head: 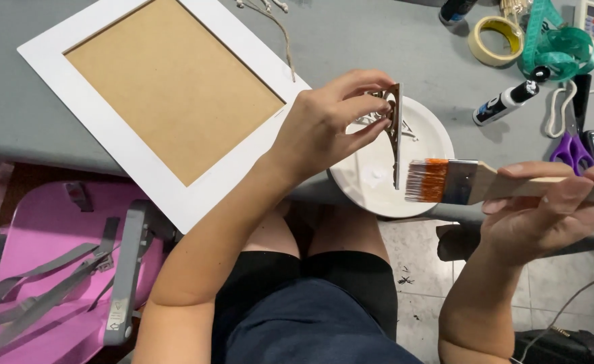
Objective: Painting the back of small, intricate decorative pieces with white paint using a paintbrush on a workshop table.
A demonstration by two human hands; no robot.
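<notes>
My left hand (324, 128) pinches a small carved wooden bracket (394, 128), held upright on edge over a white plate (432, 135) that carries a smear of white paint. My right hand (553, 202) grips the wooden handle of a flat paintbrush (459, 182). Its orange bristles point left and almost touch the bracket's lower edge. Both hands hover at the near edge of the grey table (378, 40), above my lap.
A white picture frame with a brown backing board (165, 87) lies at the left of the table. At the back right are a roll of tape (496, 39), a green ribbon (560, 47), a paint bottle (506, 102), purple scissors (570, 149) and a remote. A pink bag (47, 256) sits lower left.
</notes>
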